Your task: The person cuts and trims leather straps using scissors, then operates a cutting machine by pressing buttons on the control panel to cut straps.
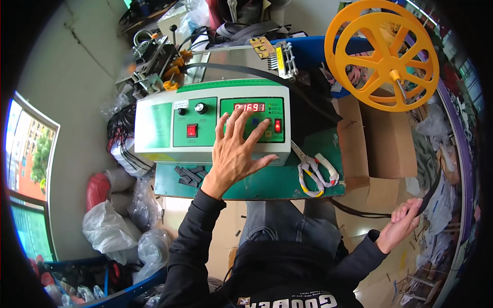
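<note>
My left hand [236,146] is spread over the green control panel [195,120] of a white machine, one fingertip at the small buttons beside the red switch. It holds nothing, and its fingers partly cover the lit red display [251,107]. Off to the right, beyond the table's edge, my right hand [403,220] is closed around a dark strap [427,199]. Wrapped scissors [311,177] lie on the green table [241,191] right of the machine. Several short black pieces [190,175] lie at its left front.
An orange reel [382,64] stands at the upper right, above an open cardboard box [385,149]. A metal mechanism [154,61] sits at the machine's back left. Plastic bags [110,228] are at the left, near a blue bin [90,264].
</note>
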`<state>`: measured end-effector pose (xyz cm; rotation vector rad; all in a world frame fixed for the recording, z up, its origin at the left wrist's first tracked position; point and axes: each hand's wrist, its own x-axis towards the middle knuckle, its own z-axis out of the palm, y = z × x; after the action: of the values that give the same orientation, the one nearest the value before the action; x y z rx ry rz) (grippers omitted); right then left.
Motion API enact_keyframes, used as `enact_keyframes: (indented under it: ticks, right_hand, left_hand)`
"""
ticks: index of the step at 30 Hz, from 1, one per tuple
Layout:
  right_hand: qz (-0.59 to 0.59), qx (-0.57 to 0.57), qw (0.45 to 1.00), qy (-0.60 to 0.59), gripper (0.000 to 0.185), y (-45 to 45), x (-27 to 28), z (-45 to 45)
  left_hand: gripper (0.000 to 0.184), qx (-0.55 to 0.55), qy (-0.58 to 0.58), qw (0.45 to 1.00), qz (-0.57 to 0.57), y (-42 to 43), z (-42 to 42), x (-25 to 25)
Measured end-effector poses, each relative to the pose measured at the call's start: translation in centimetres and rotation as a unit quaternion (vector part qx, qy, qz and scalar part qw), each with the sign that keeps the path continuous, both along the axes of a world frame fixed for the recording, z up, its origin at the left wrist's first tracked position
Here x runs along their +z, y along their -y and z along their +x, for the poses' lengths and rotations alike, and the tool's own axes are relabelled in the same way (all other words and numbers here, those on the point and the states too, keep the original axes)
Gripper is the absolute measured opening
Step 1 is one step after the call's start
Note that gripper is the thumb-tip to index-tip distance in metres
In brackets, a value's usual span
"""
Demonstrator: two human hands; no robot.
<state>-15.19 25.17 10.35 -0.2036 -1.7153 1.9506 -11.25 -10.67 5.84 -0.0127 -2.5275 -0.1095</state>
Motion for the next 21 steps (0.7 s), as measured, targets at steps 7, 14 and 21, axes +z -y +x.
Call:
enact_keyframes:
  ticks: [7,14,21]
  right_hand:
    - [0.01,-0.053,0.998,0.018,0.028,-0.6,0.3,0.2]
    - [0.019,-0.037,0.999,0.029,0.026,-0.1,-0.3,0.0]
    - [0.031,-0.019,0.998,0.044,0.025,0.1,-1.1,-0.2]
  left_hand:
    - [0.064,0.01,-0.005,1.0,-0.006,-0.2,-0.1,-0.1]
    - [0.064,0.009,-0.006,1.0,0.003,-0.4,-0.1,0.0]
    - [0.064,0.011,-0.009,1.0,0.007,-0.3,-0.2,-0.2]
